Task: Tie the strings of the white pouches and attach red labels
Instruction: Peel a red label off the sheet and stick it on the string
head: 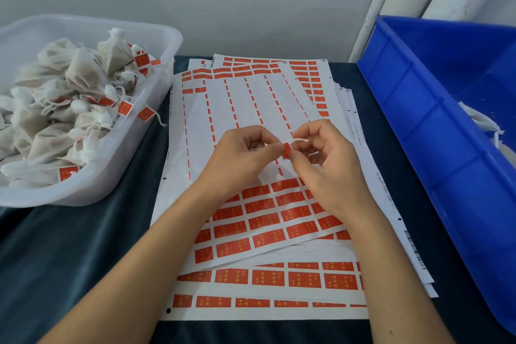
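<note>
Over the middle of the sticker sheets, my left hand [245,156] and my right hand [324,159] meet fingertip to fingertip. Both pinch a small red label [286,150] that is folded around a thin white string [300,140]. The string runs up and to the right across my right fingers. The pouch on this string is hidden behind my hands. Sheets of red labels [265,220] lie stacked under my hands, the top sheet partly stripped. Several tied white pouches [69,98] with red labels fill the clear tub on the left.
The clear plastic tub [156,98] stands at the left on a dark cloth [69,254]. A blue crate [435,131] at the right holds some white pouches [485,126]. A grey wall and white pipes rise behind.
</note>
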